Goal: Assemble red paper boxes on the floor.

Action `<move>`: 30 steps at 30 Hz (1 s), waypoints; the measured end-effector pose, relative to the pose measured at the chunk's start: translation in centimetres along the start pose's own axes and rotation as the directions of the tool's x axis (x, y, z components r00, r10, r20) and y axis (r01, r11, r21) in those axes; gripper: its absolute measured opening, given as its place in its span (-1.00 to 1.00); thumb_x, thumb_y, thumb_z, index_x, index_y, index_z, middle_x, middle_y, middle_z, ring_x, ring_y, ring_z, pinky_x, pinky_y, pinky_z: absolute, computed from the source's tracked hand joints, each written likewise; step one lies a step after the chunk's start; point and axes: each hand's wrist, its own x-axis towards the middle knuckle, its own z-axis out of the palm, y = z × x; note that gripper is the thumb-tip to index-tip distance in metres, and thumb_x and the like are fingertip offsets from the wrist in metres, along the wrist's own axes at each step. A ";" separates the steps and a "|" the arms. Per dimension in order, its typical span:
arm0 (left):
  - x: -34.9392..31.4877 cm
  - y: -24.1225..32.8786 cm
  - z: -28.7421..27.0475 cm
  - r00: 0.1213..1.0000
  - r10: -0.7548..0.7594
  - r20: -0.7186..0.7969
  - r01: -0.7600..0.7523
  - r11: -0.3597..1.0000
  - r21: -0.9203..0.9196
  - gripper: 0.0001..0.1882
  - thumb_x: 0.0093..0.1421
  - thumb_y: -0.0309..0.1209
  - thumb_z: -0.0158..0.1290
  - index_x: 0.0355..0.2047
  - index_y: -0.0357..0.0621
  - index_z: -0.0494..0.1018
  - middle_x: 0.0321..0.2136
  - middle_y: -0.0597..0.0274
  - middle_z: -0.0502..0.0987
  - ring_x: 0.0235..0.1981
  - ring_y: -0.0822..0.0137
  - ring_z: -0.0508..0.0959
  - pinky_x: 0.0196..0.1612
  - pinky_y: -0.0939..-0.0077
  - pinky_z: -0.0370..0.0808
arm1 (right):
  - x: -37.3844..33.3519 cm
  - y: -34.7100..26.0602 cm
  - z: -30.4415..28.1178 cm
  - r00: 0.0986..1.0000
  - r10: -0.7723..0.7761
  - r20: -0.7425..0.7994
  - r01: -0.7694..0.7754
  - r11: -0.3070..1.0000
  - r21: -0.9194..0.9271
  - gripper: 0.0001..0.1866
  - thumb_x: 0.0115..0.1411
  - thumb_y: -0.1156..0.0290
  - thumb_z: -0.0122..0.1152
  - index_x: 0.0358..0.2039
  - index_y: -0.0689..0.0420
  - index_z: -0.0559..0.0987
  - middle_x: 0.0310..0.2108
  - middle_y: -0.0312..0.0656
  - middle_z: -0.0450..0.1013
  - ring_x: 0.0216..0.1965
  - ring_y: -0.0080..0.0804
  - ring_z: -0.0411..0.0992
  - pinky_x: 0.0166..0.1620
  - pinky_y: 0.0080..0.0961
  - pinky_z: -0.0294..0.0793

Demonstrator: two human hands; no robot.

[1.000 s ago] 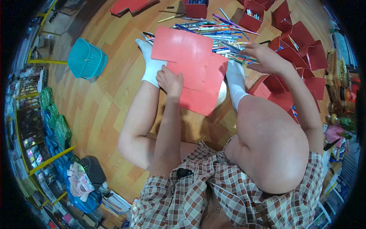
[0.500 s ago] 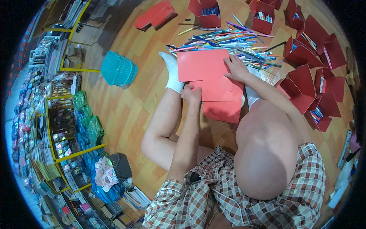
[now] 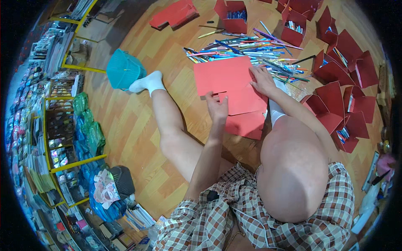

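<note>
A flat red cardboard box blank with several panels lies between my legs, its far part over the near edge of a heap of pens. My right hand grips the blank's right edge, fingers on the upper panel. At the notch on its left side is my left hand, thumb and fingers apart, the tips touching the cardboard. The blank's nearest panel lies in shadow.
Several open red boxes, some with pens inside, stand at the right and far right. Flat red cardboard lies far left. My left foot is against a teal basket. Stocked shelves line the left.
My left leg has stretched outward, bringing the foot from beside the cardboard to the teal basket. The left hand has shifted right, loosening from the blank's edge. My right hand keeps its hold.
</note>
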 end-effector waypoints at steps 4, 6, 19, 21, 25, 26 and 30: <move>0.6 1.0 -0.2 0.961 -0.209 0.182 0.234 0.964 -0.129 -0.69 0.08 -0.56 0.06 -0.14 -0.32 0.31 -0.42 0.29 0.38 -0.33 0.48 0.39 -0.24 0.53 0.42 | 0.3 -0.1 -0.8 0.996 0.041 -0.079 -0.027 0.986 0.164 -0.31 -0.09 0.30 0.30 0.09 0.11 0.28 -0.09 -0.02 0.38 -0.02 -0.03 0.28 0.04 -0.19 0.29; 0.5 1.4 0.1 0.961 -0.184 0.209 0.249 0.903 -0.350 -0.69 0.10 -0.59 0.04 -0.13 -0.30 0.31 -0.40 0.29 0.40 -0.32 0.49 0.40 -0.21 0.54 0.41 | 0.6 -0.5 -1.9 0.978 0.193 -0.081 -0.142 0.897 0.418 -0.40 -0.01 0.35 0.23 0.07 0.16 0.30 -0.14 0.05 0.41 -0.17 -0.11 0.40 -0.07 -0.27 0.38; 1.8 4.8 -1.2 0.940 0.168 0.296 0.223 0.353 -0.909 -0.67 0.10 -0.71 -0.07 -0.10 -0.22 0.31 -0.29 0.29 0.46 -0.21 0.55 0.42 -0.09 0.67 0.33 | 0.9 -9.1 -16.4 0.935 0.252 0.250 -0.274 0.065 0.959 -0.68 0.25 0.18 -0.04 -0.16 0.18 0.45 -0.39 -0.27 0.47 -0.47 -0.58 0.43 -0.51 -0.56 0.51; 2.0 5.4 -1.2 0.951 0.195 0.241 0.157 0.370 -0.916 -0.68 0.11 -0.71 -0.07 -0.11 -0.22 0.31 -0.28 0.29 0.46 -0.21 0.55 0.43 -0.07 0.66 0.32 | 0.7 -10.4 -17.7 0.971 0.063 0.230 -0.235 0.076 0.969 -0.69 0.22 0.21 0.02 -0.17 0.18 0.46 -0.37 -0.32 0.46 -0.41 -0.61 0.43 -0.50 -0.58 0.50; 1.9 5.8 -1.4 0.939 0.212 0.270 0.201 0.300 -0.933 -0.69 0.11 -0.69 -0.07 -0.12 -0.19 0.33 -0.28 0.30 0.45 -0.21 0.55 0.43 -0.07 0.63 0.33 | 0.1 -11.8 -19.9 0.972 0.041 0.232 -0.220 0.513 0.830 -0.72 0.19 0.25 0.06 -0.20 0.19 0.47 -0.39 -0.33 0.46 -0.38 -0.61 0.44 -0.49 -0.58 0.51; 1.8 5.7 -1.4 0.938 0.218 0.268 0.221 0.216 -0.951 -0.70 0.11 -0.69 -0.07 -0.13 -0.18 0.33 -0.27 0.30 0.45 -0.20 0.54 0.43 -0.06 0.63 0.33 | 0.1 -11.9 -20.4 0.960 0.011 0.281 -0.245 0.524 0.816 -0.73 0.18 0.28 0.08 -0.20 0.20 0.47 -0.38 -0.31 0.46 -0.37 -0.61 0.45 -0.47 -0.58 0.51; 1.9 5.5 -0.8 0.954 0.159 0.253 0.244 0.074 -0.967 -0.73 0.13 -0.66 -0.08 -0.15 -0.18 0.35 -0.25 0.31 0.45 -0.18 0.53 0.43 -0.03 0.62 0.31 | 0.8 -12.2 -21.2 0.899 0.058 0.434 -0.400 0.512 0.761 -0.74 0.10 0.41 0.12 -0.20 0.24 0.47 -0.36 -0.23 0.47 -0.35 -0.58 0.45 -0.35 -0.60 0.51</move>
